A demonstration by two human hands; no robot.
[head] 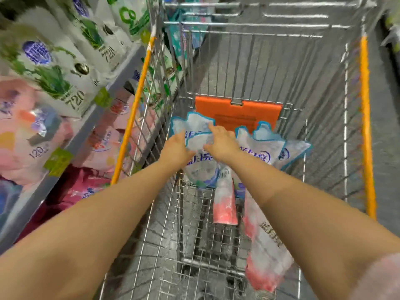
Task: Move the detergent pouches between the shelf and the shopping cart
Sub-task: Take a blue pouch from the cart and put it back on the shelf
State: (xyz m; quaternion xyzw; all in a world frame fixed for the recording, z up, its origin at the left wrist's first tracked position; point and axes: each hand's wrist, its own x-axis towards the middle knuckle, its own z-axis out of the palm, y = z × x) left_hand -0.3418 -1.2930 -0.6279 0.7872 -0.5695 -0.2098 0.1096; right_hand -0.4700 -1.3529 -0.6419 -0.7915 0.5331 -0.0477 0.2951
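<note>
Both my arms reach down into the wire shopping cart (365,131). My left hand (175,150) grips the left edge of a blue-and-white detergent pouch (200,167) near the cart's far end. My right hand (220,144) lies on the top of the same pouch, fingers bent over it. More blue-edged pouches (272,146) lean to the right of it. Two pink-bottomed pouches (267,252) lie on the cart floor nearer to me. The shelf (101,105) on the left carries green-and-white pouches (54,68) above and pink pouches (26,135) below.
An orange flap (238,112) hangs on the cart's far wall. Orange bumpers (132,118) run along both cart rims. The shelf stands close against the cart's left side. Grey aisle floor shows to the right of the cart.
</note>
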